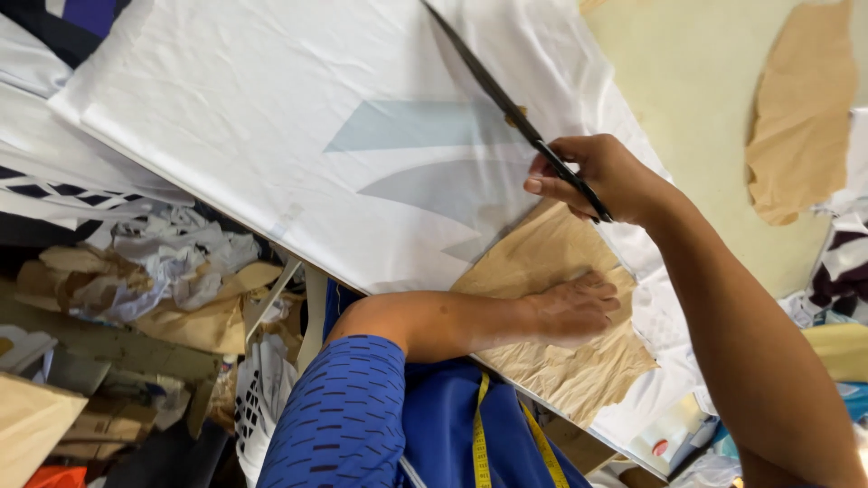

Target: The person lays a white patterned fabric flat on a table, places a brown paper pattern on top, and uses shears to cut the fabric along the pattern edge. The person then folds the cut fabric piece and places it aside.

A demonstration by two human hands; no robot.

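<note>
Blue sleeve (pixel 339 411) and a yellow tape measure (pixel 479 434) are seen closest, low in the frame. Beyond them, the left hand (pixel 571 307) is spread flat, fingers wide, pressed on a brown paper pattern (pixel 565 361) laid over white cloth (pixel 271 136) on the table (pixel 687 81). Long black shears (pixel 511 108) are gripped by the right hand (pixel 601 176), fingers closed through the handles. Whether the blades are parted cannot be told. The shears lie over the cloth just past the pattern's edge, their long axis run diagonally, tips pointed away toward the upper left, handles toward the lower right. For a clean cut, the pattern is best kept pinned flat near the blades, the lower blade slid along the table, and the line followed close to the paper edge. Scraps (pixel 163 262) are piled off the table's left side.
</note>
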